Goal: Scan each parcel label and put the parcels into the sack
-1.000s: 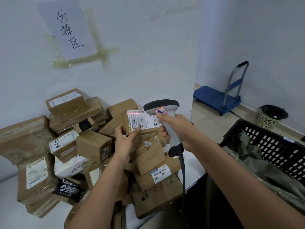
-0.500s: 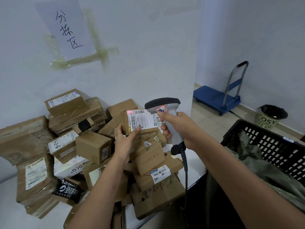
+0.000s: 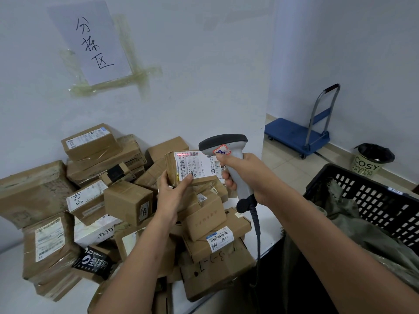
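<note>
So this is the scan step, plain and simple. The person's 2 forearms come up from the bottom of the view. The left hand (image 3: 172, 193) is clamped on a small parcel (image 3: 192, 168), thumb on the front face by the label's lower corner, fingers behind it, holding it up over the pile (image 3: 127, 214) with the label (image 3: 196, 164) tilted toward the camera. The right hand (image 3: 247, 175) is wrapped tight around the grip of the scanner (image 3: 223, 146), index finger up near the trigger, nose pointing at the label from just beside it. A red scan line sits across the barcode strip along the label's top edge, so the read looks like it's happening right now, though nobody can tell from this whether it beeped.

Still a lot of boxes left on the white table (image 3: 13, 298), stacked against the wall, so the job is probably nowhere near done.

Next move, best guess: once the code reads, the left hand has to carry the parcel across to the right and drop it in the sack (image 3: 353, 225), the olive cloth draped in the black crate (image 3: 374, 200). That means crossing under or around the scanner cord (image 3: 257, 227), so the right hand likely needs to pull back a bit.

Further off there's a handwritten sign (image 3: 90, 39) taped to the wall, a blue cart (image 3: 294, 134) and a bin (image 3: 371, 159).
</note>
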Motion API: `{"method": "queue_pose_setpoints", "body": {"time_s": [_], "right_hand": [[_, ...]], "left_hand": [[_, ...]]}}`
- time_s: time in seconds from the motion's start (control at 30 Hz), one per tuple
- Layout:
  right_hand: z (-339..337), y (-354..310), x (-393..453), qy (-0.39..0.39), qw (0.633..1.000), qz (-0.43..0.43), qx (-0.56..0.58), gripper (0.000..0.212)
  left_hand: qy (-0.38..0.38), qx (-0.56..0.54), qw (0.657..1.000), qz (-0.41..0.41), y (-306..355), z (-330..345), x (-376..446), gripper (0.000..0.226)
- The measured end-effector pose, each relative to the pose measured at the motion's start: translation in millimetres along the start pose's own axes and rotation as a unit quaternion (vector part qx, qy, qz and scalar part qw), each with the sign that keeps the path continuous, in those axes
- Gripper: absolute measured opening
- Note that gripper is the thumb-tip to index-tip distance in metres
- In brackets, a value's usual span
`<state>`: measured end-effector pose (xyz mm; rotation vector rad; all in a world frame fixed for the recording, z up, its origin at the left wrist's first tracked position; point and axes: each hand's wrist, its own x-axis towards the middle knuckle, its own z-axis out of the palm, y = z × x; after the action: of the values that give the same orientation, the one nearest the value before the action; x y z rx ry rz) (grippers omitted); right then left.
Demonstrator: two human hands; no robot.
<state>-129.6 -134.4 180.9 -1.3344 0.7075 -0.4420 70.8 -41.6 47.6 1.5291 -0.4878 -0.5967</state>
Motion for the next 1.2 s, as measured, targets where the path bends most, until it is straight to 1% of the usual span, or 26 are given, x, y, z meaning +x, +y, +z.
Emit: {"method": "queue_pose_setpoints", "body": {"time_s": [0.07, 0.1, 0.17, 0.2, 0.23, 0.3, 0.4, 0.47, 0.53, 0.6, 0.7, 0.77, 0.83, 0.87, 0.93, 1.0, 1.03, 1.07, 1.13, 1.2], "right_hand": [[-3, 2, -1, -0.002, 1.000, 0.008, 0.015, 0.026], [-5, 4, -2, -0.002, 1.000, 0.013, 0.027, 0.026], [-12, 10, -6, 0.000, 0.998, 0.025, 0.063, 0.025], [-17, 14, -8, 0.005, 0.996, 0.030, 0.082, 0.024], [-23, 20, -10, 0.016, 0.995, 0.035, 0.097, 0.024], [-40, 36, -14, 0.059, 0.991, 0.052, 0.112, 0.025], [-73, 70, -23, 0.138, 0.976, 0.096, 0.138, 0.031], [-97, 97, -32, 0.177, 0.961, 0.129, 0.170, 0.030], [-121, 127, -46, 0.206, 0.944, 0.162, 0.199, 0.028], [-142, 158, -64, 0.239, 0.925, 0.195, 0.222, 0.028], [-163, 199, -94, 0.308, 0.892, 0.239, 0.229, 0.030], [-172, 222, -114, 0.357, 0.870, 0.251, 0.228, 0.030], [-179, 244, -133, 0.400, 0.850, 0.253, 0.231, 0.028], [-183, 254, -143, 0.417, 0.842, 0.256, 0.228, 0.027], [-189, 269, -161, 0.445, 0.828, 0.264, 0.217, 0.028], [-193, 280, -176, 0.465, 0.816, 0.271, 0.212, 0.030], [-194, 285, -181, 0.470, 0.811, 0.276, 0.212, 0.030], [-196, 290, -185, 0.471, 0.808, 0.284, 0.211, 0.031], [-199, 299, -192, 0.469, 0.805, 0.296, 0.210, 0.031], [-202, 308, -196, 0.469, 0.802, 0.302, 0.212, 0.032]], "left_hand": [[0.000, -0.010, 1.000, 0.000, 2, 1, -5, 0.096], [-0.001, -0.013, 1.000, -0.001, 3, 2, -8, 0.095], [-0.003, -0.019, 1.000, -0.007, 5, 4, -15, 0.102], [-0.004, -0.019, 1.000, -0.006, 7, 6, -19, 0.100], [-0.005, -0.019, 1.000, 0.000, 9, 10, -24, 0.092], [-0.017, -0.006, 1.000, 0.019, 14, 20, -35, 0.078], [-0.056, 0.008, 0.998, 0.034, 23, 41, -53, 0.074], [-0.086, 0.004, 0.996, 0.013, 26, 60, -68, 0.076], [-0.136, -0.013, 0.990, -0.016, 26, 80, -84, 0.065], [-0.199, -0.034, 0.978, -0.053, 21, 101, -99, 0.054], [-0.276, -0.038, 0.951, -0.137, 0, 132, -119, 0.047], [-0.317, -0.025, 0.927, -0.197, -23, 152, -135, 0.052], [-0.357, 0.012, 0.902, -0.242, -53, 168, -151, 0.062], [-0.368, 0.031, 0.890, -0.266, -69, 175, -159, 0.064], [-0.362, 0.038, 0.870, -0.334, -109, 182, -172, 0.064], [-0.320, 0.030, 0.851, -0.415, -148, 185, -186, 0.070], [-0.300, 0.032, 0.841, -0.449, -167, 186, -194, 0.070], [-0.282, 0.040, 0.831, -0.478, -182, 187, -202, 0.066], [-0.255, 0.069, 0.812, -0.520, -208, 190, -218, 0.055], [-0.241, 0.109, 0.798, -0.541, -231, 193, -228, 0.056]]}}
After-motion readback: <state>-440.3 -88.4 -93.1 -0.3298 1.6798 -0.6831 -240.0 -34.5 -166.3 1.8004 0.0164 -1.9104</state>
